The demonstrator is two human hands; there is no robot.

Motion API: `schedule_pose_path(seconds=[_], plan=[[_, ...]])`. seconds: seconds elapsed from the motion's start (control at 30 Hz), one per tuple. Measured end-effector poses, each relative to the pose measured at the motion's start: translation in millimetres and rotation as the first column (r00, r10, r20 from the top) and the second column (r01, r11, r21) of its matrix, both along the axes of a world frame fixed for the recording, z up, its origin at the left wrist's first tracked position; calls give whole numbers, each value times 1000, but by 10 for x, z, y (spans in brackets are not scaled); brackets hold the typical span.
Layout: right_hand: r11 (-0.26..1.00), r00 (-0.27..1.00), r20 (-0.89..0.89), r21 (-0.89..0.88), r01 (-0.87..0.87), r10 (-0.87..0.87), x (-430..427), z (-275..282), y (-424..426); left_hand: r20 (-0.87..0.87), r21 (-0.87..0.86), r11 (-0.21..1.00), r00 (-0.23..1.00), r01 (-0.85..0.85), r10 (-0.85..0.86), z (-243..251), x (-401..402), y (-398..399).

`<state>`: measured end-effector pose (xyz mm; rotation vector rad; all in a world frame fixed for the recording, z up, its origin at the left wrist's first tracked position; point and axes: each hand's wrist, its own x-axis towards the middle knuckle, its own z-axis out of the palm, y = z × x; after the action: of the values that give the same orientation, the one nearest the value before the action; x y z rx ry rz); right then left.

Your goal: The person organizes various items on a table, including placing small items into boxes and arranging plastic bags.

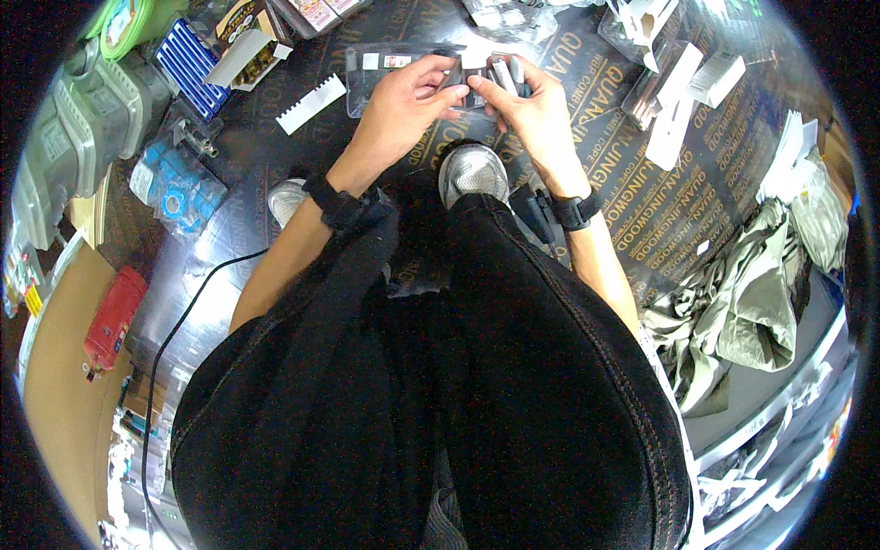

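Observation:
Both hands meet above a dark plywood floor printed with gold lettering. Between the fingertips is a small grey piece (pixel 473 81), partly covered by the fingers; its exact kind is unclear. My left hand (pixel 402 100) pinches its left side with thumb and fingers. My right hand (pixel 533 100) grips its right side, and a light grey strip (pixel 503 77) shows between the right thumb and fingers. Behind the left hand lies a clear plastic case (pixel 355 89) with a white label. A white notched card (pixel 311 104) rests to the left of that case.
At left are a bag of blue rolls (pixel 180 189), clear plastic bins (pixel 103 117), a blue slotted rack (pixel 191 69) and an opened box (pixel 251 58). White cartons (pixel 716 79) lie at upper right, crumpled olive fabric (pixel 746 309) at right. A black cable (pixel 180 320) crosses the left side.

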<state>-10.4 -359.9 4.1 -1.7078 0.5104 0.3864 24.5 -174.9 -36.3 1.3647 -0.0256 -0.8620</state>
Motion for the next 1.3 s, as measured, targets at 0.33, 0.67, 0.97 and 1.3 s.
schedule_pose_path(seconds=[0.33,0.67,0.97,1.3], plan=[[807,826,480,-588,55,294,-65,-131,-16,-128,2,983,975,-183,182,12,-49,-78],[563,733,295,-814,-142,613,-154,-205,40,-273,23,987,949,-159,159,50,88,52],[631,768,295,-755,-178,569,-229,-185,4,-123,228,973,991,-30,59,-239,158,-46],[672,881,197,-721,-167,429,-423,-172,-164,284,588,808,943,-29,-173,-449,166,-148]])
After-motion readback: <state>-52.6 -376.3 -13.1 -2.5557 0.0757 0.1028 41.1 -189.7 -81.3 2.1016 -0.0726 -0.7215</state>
